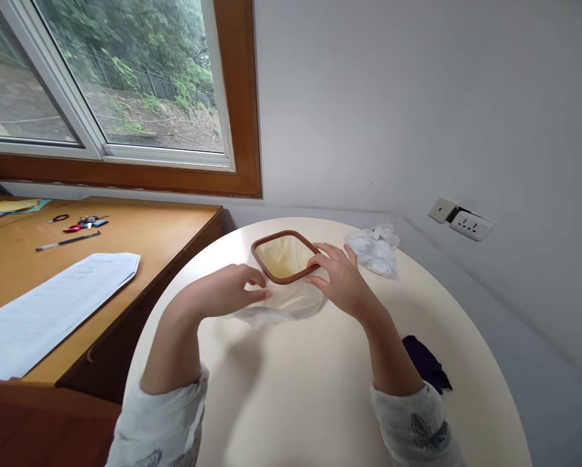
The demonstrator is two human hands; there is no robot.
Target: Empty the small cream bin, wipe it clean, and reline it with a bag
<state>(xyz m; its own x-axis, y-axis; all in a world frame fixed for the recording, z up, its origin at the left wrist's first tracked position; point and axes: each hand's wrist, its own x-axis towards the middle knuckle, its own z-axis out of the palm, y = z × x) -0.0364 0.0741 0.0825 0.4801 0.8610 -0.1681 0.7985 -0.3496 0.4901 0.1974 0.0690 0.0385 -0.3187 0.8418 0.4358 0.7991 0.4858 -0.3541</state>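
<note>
A bin with a brown rim [284,281] stands on the round white table [310,383], yellowish inside and lined with a thin translucent bag [291,303] that hangs out over its near side. My right hand [339,275] grips the rim at its right corner, thumb below and fingers over the edge. At the near left side of the rim is my left hand [232,288], its thumb and fingers apart beside the bag; nothing shows between them.
Crumpled white plastic bags [376,250] lie at the table's back right. A dark purple cloth [426,363] is beside my right forearm. The wooden desk [174,227] on the left bears papers [62,311], a pen [67,241] and keys [87,224]. Wall sockets [470,224] are at right.
</note>
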